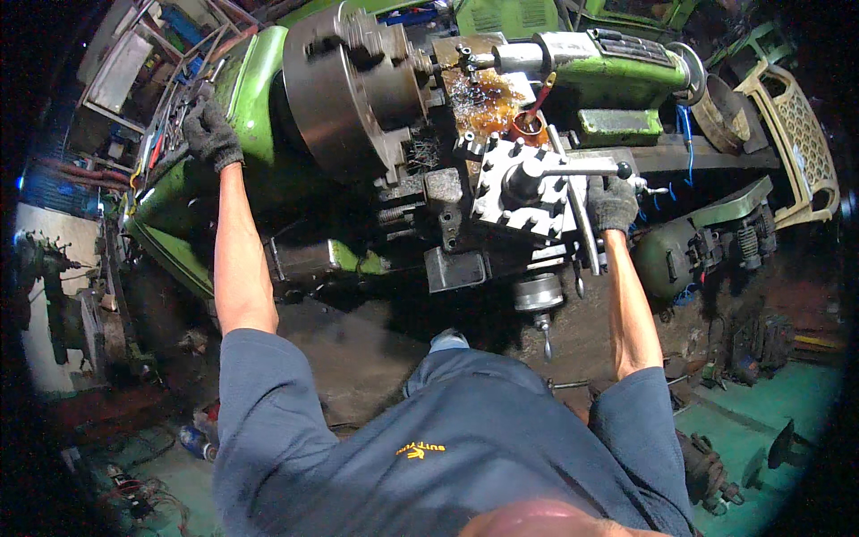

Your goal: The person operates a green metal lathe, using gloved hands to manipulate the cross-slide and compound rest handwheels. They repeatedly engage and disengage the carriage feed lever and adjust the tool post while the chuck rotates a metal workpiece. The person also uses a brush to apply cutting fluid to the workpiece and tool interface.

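Note:
Both hands wear dark grey knit gloves. My left hand (211,134) is closed at the far left of a green lathe's headstock (255,94), next to a row of hand tools (165,125); what its fingers hold is hidden. To its right is a big steel chuck (327,94). My right hand (614,204) is closed just right of the square tool post (510,192), below the end of its black-knobbed clamping lever (582,168). A small crank handle (656,191) sticks out beside this hand, but its grip is hidden.
A red pot (529,131) with a brush stands behind the tool post, near an oily, chip-strewn plate (488,94). The tailstock (608,67) is at the back right. A beige plastic chair (796,143) and a green motor (676,255) stand to the right. A handwheel (539,293) projects toward me.

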Demonstrator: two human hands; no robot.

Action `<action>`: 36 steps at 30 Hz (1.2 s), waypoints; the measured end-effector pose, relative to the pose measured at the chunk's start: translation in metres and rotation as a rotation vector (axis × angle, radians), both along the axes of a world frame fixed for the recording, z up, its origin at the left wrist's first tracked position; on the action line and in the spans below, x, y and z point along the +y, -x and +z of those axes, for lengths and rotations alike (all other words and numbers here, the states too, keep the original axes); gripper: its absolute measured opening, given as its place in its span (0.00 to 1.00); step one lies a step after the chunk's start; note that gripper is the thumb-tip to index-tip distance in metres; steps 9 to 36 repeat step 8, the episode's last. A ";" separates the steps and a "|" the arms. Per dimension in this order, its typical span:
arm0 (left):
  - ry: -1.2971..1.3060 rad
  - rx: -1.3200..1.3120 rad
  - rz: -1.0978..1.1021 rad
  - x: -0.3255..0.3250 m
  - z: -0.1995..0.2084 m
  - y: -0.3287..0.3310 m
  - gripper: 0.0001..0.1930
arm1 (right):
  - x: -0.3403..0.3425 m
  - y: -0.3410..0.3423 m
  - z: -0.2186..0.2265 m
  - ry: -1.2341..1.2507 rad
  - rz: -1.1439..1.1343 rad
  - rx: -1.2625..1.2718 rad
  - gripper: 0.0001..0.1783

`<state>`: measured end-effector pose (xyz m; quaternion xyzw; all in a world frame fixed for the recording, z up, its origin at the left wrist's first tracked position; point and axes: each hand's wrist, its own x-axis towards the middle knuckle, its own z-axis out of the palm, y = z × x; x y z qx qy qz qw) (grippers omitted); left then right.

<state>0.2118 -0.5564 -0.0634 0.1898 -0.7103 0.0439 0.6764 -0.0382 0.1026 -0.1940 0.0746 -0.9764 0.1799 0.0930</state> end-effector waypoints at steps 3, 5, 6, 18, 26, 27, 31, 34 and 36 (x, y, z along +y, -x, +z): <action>-0.018 -0.001 -0.006 -0.006 -0.002 -0.001 0.11 | 0.003 0.004 -0.007 -0.017 0.002 0.021 0.23; 0.020 0.006 -0.034 -0.007 -0.005 0.000 0.11 | 0.002 0.002 -0.004 0.013 0.016 0.017 0.23; -0.009 0.012 -0.069 -0.014 -0.008 0.001 0.10 | 0.002 0.004 -0.006 -0.002 0.009 0.005 0.23; -0.040 0.027 -0.102 -0.026 -0.014 0.000 0.10 | 0.004 0.009 -0.007 -0.019 0.002 0.003 0.23; -0.040 0.027 -0.102 -0.026 -0.014 0.000 0.10 | 0.004 0.009 -0.007 -0.019 0.002 0.003 0.23; -0.040 0.027 -0.102 -0.026 -0.014 0.000 0.10 | 0.004 0.009 -0.007 -0.019 0.002 0.003 0.23; -0.040 0.027 -0.102 -0.026 -0.014 0.000 0.10 | 0.004 0.009 -0.007 -0.019 0.002 0.003 0.23; -0.040 0.027 -0.102 -0.026 -0.014 0.000 0.10 | 0.004 0.009 -0.007 -0.019 0.002 0.003 0.23; -0.040 0.027 -0.102 -0.026 -0.014 0.000 0.10 | 0.004 0.009 -0.007 -0.019 0.002 0.003 0.23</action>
